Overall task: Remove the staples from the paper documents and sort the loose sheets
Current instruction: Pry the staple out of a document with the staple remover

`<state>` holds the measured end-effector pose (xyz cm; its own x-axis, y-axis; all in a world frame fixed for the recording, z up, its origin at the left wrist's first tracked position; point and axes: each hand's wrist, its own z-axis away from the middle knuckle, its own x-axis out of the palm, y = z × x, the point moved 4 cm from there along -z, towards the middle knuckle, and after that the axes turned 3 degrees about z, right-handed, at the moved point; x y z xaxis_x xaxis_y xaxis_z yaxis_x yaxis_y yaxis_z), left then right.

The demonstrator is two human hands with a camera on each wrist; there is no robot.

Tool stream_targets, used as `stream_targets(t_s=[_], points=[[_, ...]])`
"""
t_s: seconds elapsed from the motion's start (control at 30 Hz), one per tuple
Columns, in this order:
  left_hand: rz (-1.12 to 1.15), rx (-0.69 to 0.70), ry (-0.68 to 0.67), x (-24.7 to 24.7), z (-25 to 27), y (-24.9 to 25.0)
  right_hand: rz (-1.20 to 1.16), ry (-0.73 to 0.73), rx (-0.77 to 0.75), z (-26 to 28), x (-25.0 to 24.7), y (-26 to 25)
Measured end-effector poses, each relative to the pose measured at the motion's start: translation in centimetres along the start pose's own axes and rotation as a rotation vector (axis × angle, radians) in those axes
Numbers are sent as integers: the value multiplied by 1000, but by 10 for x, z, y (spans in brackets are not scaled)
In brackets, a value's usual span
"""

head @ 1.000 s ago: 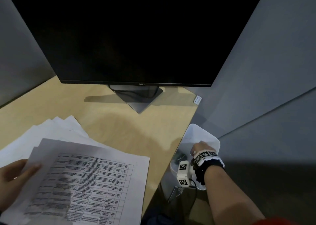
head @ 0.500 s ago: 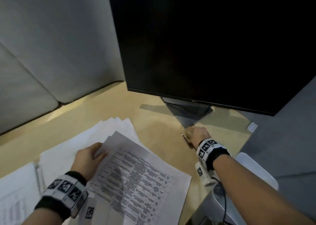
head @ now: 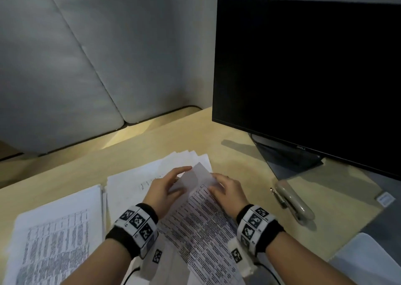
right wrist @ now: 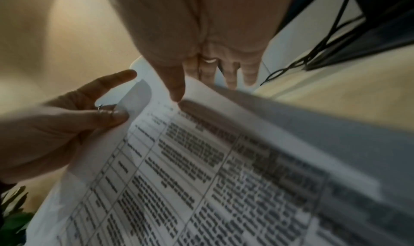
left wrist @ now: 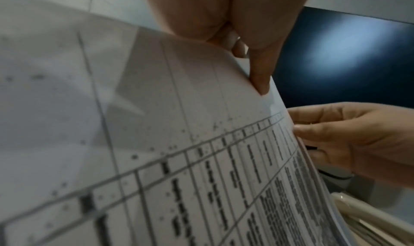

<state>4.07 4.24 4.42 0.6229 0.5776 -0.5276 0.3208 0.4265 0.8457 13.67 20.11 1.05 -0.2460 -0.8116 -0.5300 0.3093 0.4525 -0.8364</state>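
Both hands, left hand (head: 165,187) and right hand (head: 227,190), pinch the far corner of the printed document (head: 201,215) above the bench (head: 238,154); peeling its sheets apart too sharply risks tearing that corner.

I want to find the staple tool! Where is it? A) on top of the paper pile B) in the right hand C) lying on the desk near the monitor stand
C: the staple remover lies on the desk beside the monitor stand, apart from both hands.
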Motion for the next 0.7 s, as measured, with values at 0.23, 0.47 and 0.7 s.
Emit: stream_targets(t_s=[0.23, 0.47, 0.7], points=[[170, -101, -39, -9, 6, -12, -340, 156, -68, 14, 3, -7], [164, -49, 14, -7, 3, 4, -473, -17, -13, 3, 5, -12], [-12, 95, 251, -23, 9, 17, -437, -99, 75, 0, -7, -13]])
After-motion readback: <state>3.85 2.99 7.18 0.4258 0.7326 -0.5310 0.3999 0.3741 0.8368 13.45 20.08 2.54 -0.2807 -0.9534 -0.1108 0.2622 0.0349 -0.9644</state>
